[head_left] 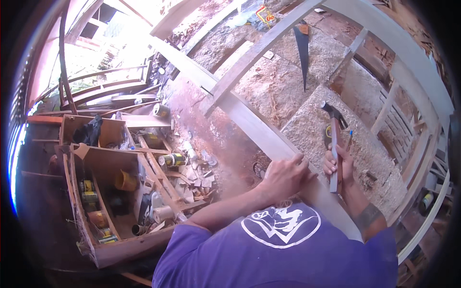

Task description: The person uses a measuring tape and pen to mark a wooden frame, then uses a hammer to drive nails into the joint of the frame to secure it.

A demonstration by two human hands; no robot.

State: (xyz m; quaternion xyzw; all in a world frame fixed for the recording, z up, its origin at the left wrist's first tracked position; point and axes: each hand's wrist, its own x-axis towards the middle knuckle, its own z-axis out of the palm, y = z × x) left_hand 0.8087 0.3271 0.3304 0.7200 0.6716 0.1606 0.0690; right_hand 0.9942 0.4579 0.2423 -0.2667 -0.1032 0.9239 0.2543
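My right hand [344,168] is wrapped round the handle of a claw hammer [336,129], whose dark metal head points away from me. A long pale wooden plank [254,127] runs from the upper left down to my chest. My left hand [288,174] lies over this plank with its fingers curled at the far edge; whether something small is pinched there is hidden. Just behind the hammer is a round black and yellow object [328,133], partly covered. A thin blue-tipped stick [350,136] shows beside my right hand.
A handsaw [302,53] lies on dusty boards beyond the plank. A pale crossbar [269,41] and a curved wooden frame [408,53] surround the work. At left stands an open wooden box [110,252] with cans inside. Wood offcuts [204,180] litter the ground beside it.
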